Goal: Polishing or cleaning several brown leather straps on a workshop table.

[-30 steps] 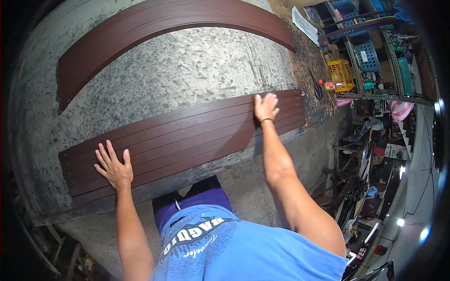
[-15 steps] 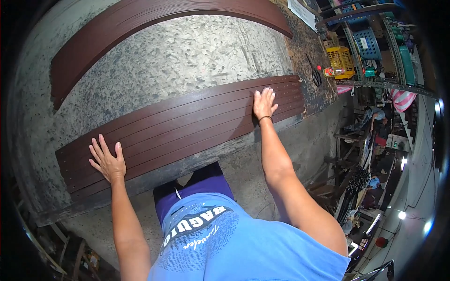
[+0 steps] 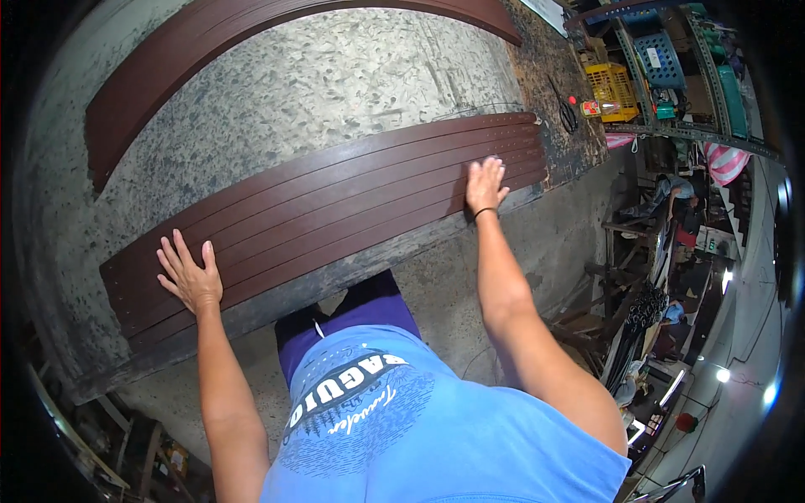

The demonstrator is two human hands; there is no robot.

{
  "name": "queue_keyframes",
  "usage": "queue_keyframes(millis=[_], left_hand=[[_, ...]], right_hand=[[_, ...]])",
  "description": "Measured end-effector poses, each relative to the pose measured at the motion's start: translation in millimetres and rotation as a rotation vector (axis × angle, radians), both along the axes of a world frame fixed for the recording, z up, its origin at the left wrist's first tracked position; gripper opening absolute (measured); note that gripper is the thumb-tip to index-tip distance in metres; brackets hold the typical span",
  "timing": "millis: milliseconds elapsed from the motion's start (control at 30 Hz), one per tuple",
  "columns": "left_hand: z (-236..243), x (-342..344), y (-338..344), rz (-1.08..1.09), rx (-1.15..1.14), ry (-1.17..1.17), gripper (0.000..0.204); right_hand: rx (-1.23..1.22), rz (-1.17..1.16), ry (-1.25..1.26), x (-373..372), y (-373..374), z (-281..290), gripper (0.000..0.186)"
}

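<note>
Several long dark brown strips (image 3: 335,193), leather-like and set side by side, lie on the worn grey table (image 3: 377,75) in front of me. Small holes dot the strips near both ends. My left hand (image 3: 194,281) rests on their left end, fingers spread wide. Toward the right end, my right hand (image 3: 485,184) is at the near edge of the strips with its fingers stretched out. Whether its palm presses down or hovers just above, I cannot tell. Neither hand grips anything. Farther back lies a second curved band of brown strips (image 3: 159,101).
On the table's dark right end lie black scissors (image 3: 568,117) and a small bottle with a red cap (image 3: 591,109). Beyond stand metal shelves holding a yellow basket (image 3: 612,90) and a blue basket (image 3: 659,60). Another person (image 3: 675,191) is at the far right.
My right hand has slid toward me and a little right across the strips, to their near edge. The left hand stays at the left end. The view has shifted slightly.
</note>
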State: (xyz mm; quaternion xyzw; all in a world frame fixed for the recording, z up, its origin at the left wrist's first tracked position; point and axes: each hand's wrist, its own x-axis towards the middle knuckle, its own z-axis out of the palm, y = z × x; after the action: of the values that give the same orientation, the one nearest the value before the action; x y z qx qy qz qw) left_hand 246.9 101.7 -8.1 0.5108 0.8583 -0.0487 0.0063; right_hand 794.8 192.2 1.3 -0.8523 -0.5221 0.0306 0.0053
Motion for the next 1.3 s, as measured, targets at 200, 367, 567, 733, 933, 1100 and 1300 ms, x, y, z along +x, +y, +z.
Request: queue_keyframes(millis=[200,367,567,733,933,1100,1300], left_hand=[[-2,0,-2,0.012,-0.025,0.008,0.068],[-3,1,-5,0.019,-0.023,0.01,0.067],[-6,9,3,0.004,-0.018,-0.026,0.068],[2,-3,0,-0.009,0.007,0.012,0.069],[5,1,0,-0.026,0.046,-0.031,0.071],[4,3,-2,-0.029,0.092,-0.165,0.077],[10,-58,-32,0.183,0.847,-0.928,0.05]], right_hand=[[-0.042,0.696,0.023,-208,-87,23,0.074],[-0.011,0.704,-0.143,-153,-90,24,0.069],[-0.072,-0.006,0.064,-16,-64,4,0.078],[-0.064,0.841,0.257,-223,-156,15,0.086],[-0.058,0.487,-0.148,-72,-99,1,0.071],[-0.116,0.446,-0.008,-58,-82,-10,0.093],[-0.161,1.318,0.258,-299,-103,23,0.092]])
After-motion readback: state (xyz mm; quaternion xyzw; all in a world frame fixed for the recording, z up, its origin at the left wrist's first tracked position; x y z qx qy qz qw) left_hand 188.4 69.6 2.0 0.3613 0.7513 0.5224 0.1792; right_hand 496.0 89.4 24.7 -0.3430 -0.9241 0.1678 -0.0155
